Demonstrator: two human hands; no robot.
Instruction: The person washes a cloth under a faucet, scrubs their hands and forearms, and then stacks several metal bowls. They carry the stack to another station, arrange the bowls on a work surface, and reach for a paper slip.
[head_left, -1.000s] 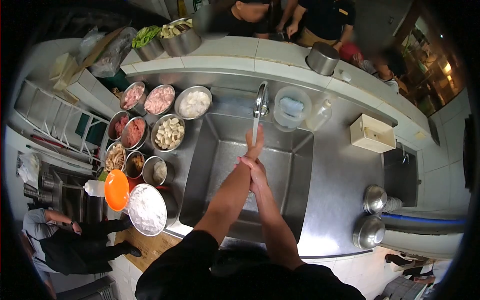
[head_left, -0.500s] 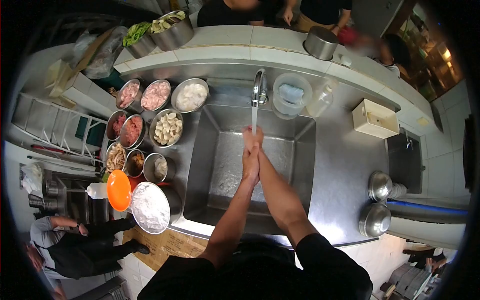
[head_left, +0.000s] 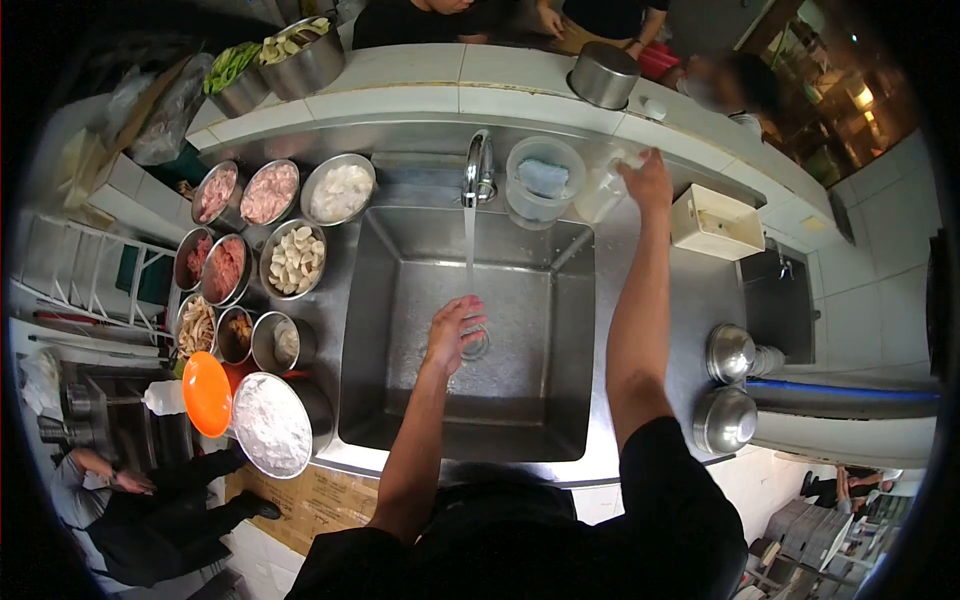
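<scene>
My left hand (head_left: 457,335) is held over the sink (head_left: 420,410), palm partly up, with its fingers apart and nothing in it. Water from the running faucet (head_left: 479,165) falls just behind its fingertips. Off to the right, my right hand (head_left: 647,182) reaches across the counter to a clear bottle (head_left: 600,196) with pale liquid. Its fingers are spread, their tips right at the bottle's top. Beside the bottle stands a translucent tub (head_left: 542,205) with a bluish cloth (head_left: 544,179) inside.
Bowls of meat (head_left: 270,192), sliced pieces (head_left: 297,259) and white powder (head_left: 272,424) crowd the left. An orange plate (head_left: 206,394) leans there. A cream bin (head_left: 716,222) and metal bowls (head_left: 725,420) stand right. People are behind the tiled ledge (head_left: 400,98); another person (head_left: 150,510) is lower left.
My hands were together under the water; they have parted. The right went up and right to the bottle, while the left came back toward me and opened. The view shifted right.
</scene>
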